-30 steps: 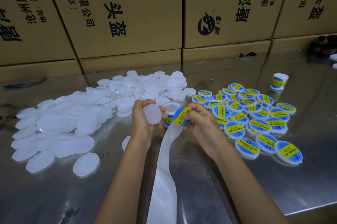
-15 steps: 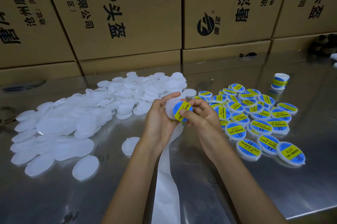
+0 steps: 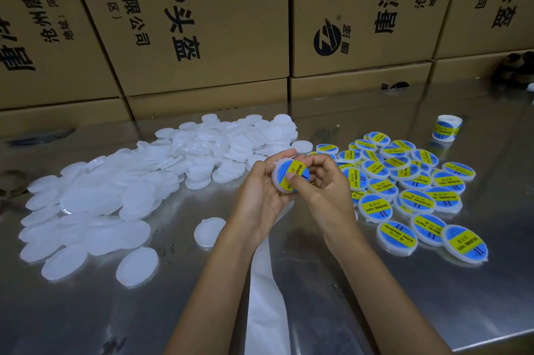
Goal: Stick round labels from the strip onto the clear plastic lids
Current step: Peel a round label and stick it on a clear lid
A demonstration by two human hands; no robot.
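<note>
Left hand (image 3: 260,192): mine, raised over the table, fingers curled round the edge of one clear lid (image 3: 278,171) — it sits upright in my grip, face turned toward me.
Right hand (image 3: 323,181): thumb pressed flat on the round label (image 3: 294,174), the other fingers bent behind the lid's far edge.
Label: blue with a yellow band, lying on the lid's face; my thumb hides part of the print.
Strip (image 3: 268,297): white backing paper, trailing from under my hands down toward me across the table.
Table (image 3: 375,297): shiny metal, reflecting the boxes.
Bare lids (image 3: 115,190): a wide loose heap to my left, overlapping; one single lid (image 3: 209,231) lies apart, just beside my left wrist.
Labelled lids (image 3: 404,181): spread to my right, faces up, many touching or overlapping — each blue and yellow.
Label roll (image 3: 446,127): standing on the table beyond the labelled lids, apart from them.
Cardboard boxes (image 3: 202,22): stacked along the far edge of the table, black printing on their sides.
</note>
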